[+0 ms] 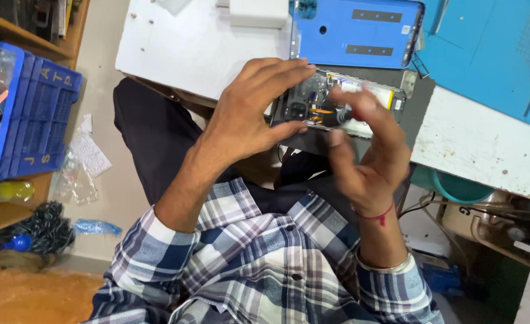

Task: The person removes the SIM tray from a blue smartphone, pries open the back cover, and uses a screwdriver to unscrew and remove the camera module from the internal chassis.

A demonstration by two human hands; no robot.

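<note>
White worktable (181, 48) across the upper middle of the frame, its right part (487, 144) chipped and stained toward the right edge. Blue work mat (493, 54) in the upper right corner. Blue plastic crate (37, 120) at the left edge, on a wooden shelf (1, 219). Blue phone back panel (355, 33) flat on the table at top centre, with 2 dark strips on it, just above the hands. White box-shaped thing (259, 12) at the top edge, left of that panel.

Opened phone (337, 105) with inner parts bared, held up at centre frame, just below the blue panel and between the 2 hands. Dark camera end toward the left, pale battery area toward the right.

Left hand (250, 114) at centre, fingers stretched out together over the phone's left end and top edge, thumb tucked under its lower edge: gripping the phone. Right hand (367, 156) right of centre and slightly lower, motion-blurred, fingers loosely spread and raised in front of the phone's right half. Contact with the phone, or a pinch on some small part, not possible to tell through the blur. Red thread (380, 215) around the right wrist, metal bangle (391, 267) lower on the forearm.

Crumpled clear plastic wrappers (79, 174) on the floor at lower left.
</note>
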